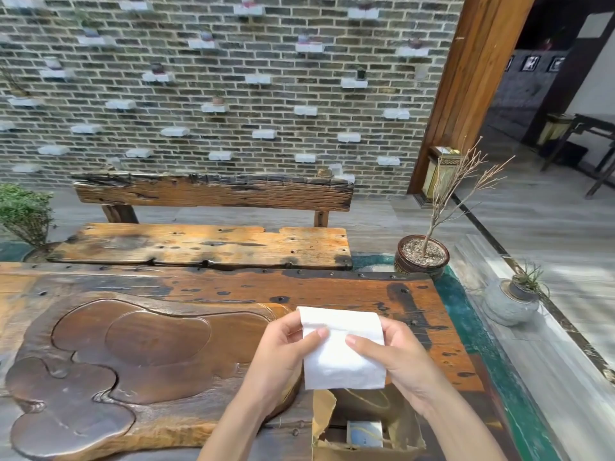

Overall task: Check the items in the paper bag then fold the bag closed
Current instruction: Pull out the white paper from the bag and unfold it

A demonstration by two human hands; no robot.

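A small white paper packet [342,357] with its top folded over is held up above the table. My left hand [283,351] grips its left edge, thumb on the front. My right hand [396,357] grips its right edge, thumb pressed on the front too. Below my hands stands the open brown paper bag [404,427] at the table's near edge, its torn mouth facing up. Inside it lies a small white and blue box [364,434]. The rest of the bag's inside is dark.
A carved dark tea tray [133,361] fills the wooden table [332,287] to the left. A wooden bench [199,244] stands beyond the table. A potted dry twig [421,257] and a grey stone pot [511,304] sit to the right. A brick wall rises behind.
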